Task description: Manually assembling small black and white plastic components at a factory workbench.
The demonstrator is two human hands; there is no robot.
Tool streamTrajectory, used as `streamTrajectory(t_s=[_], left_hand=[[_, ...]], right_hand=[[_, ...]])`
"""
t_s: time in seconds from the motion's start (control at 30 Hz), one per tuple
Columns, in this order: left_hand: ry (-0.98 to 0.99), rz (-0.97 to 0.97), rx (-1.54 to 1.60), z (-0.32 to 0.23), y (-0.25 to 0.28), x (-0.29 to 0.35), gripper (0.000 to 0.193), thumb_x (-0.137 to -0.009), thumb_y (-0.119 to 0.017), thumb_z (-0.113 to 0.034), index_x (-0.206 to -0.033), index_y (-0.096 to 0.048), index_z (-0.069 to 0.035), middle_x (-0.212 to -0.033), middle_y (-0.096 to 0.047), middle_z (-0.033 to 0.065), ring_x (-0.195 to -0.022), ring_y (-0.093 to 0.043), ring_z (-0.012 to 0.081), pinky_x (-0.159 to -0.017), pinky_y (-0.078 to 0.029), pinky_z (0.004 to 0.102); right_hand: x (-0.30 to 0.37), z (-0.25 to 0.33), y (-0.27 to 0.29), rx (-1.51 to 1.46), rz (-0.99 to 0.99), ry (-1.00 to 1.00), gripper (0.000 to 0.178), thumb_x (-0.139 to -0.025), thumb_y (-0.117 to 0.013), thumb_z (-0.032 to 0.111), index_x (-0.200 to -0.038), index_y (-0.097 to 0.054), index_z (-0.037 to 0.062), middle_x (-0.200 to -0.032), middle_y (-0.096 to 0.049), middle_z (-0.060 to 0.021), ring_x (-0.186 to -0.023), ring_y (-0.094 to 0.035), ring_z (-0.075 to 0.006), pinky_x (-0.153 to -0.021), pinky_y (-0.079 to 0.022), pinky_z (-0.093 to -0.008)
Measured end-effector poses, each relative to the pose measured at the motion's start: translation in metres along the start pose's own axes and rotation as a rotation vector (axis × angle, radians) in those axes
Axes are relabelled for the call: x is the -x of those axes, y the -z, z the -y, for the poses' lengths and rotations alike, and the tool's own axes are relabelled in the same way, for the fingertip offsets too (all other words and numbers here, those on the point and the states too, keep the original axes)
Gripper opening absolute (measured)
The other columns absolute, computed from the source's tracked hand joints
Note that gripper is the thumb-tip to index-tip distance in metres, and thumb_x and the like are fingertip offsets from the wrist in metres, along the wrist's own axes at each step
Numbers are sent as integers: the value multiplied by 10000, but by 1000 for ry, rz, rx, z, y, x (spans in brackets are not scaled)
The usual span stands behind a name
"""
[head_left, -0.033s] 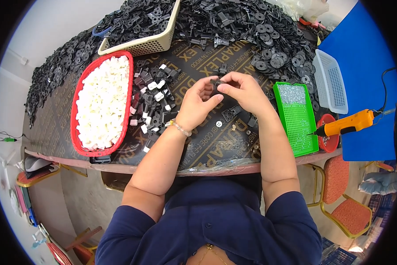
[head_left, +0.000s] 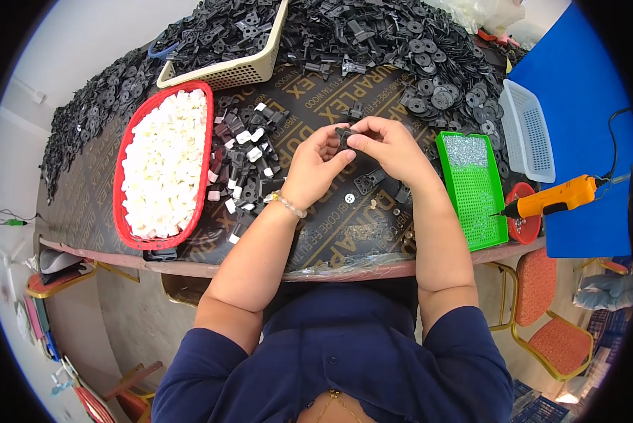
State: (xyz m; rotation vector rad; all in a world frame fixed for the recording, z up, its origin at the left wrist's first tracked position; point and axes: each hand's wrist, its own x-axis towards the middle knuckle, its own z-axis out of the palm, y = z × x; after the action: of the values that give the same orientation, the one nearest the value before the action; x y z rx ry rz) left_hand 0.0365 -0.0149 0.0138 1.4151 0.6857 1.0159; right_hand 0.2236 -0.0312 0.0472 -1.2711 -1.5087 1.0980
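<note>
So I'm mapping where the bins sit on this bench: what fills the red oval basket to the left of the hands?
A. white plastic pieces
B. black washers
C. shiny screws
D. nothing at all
A: the red oval basket is heaped with white plastic pieces, left of the left hand and right hand, which pinch a small black part.

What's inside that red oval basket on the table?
The red oval basket is heaped with small white plastic pieces, filling it near the rim. Whatever lies beneath the top layer, and the basket's bottom, is covered.
</note>
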Motion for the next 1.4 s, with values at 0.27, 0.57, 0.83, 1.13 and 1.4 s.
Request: streamTrajectory(t_s=[0.27, 0.57, 0.83, 1.13, 1.4], left_hand=[[206, -161, 340, 0, 6, -3, 394, -926, -655, -24, -1270, -464, -33, -1005, -658, 95, -854, -693, 180, -726, -547, 264], [301, -161, 464, 8, 4, -2, 304, -946, -615, -48, -1214, -469, -55, -1010, -675, 73, -874, -691, 167, -725, -534, 273], [375, -191, 525, 10, 9, -6, 209, -969, -582, -80, -1165, -513, -69, -980, -674, 50, -839, -667, 127, -739, -531, 281], [375, -191, 490, 18, 20, -10, 271, -984, -530, -98, -1252, -496, -69, -1055, -673, 76, -920, -659, 152, -809, -506, 307], [290, -295, 461, 18, 17, -13, 299, -959, -560, -74, -1254, -514, -60, -1069, -647, 67, -939, -630, 150, -793, -497, 320]], right_hand=[[4, 11, -6, 394, -155, 58, 337, -928, -683, 167, -1213, -646, -8, -1055, -673, -81, -829, -636, -126, -762, -521, -278], [-73, 43, -40, 441, -241, 365, 319, -869, -710, 159, -1142, -676, -2, -1027, -688, -124, -806, -660, -198, -738, -535, -312], [-225, 59, -82, 800, -427, 452, 449, -844, -726, 374, -1208, -694, 114, -1332, -541, -194, -1230, -497, -382, -1011, -430, -489], [-243, 69, -63, 720, -251, 433, 195, -787, -728, 203, -946, -733, 90, -913, -702, -91, -855, -675, -244, -791, -539, -402], [-147, 30, 63, 508, -148, 142, 172, -809, -576, 78, -876, -724, 25, -751, -675, -65, -635, -603, -156, -636, -503, -297]])
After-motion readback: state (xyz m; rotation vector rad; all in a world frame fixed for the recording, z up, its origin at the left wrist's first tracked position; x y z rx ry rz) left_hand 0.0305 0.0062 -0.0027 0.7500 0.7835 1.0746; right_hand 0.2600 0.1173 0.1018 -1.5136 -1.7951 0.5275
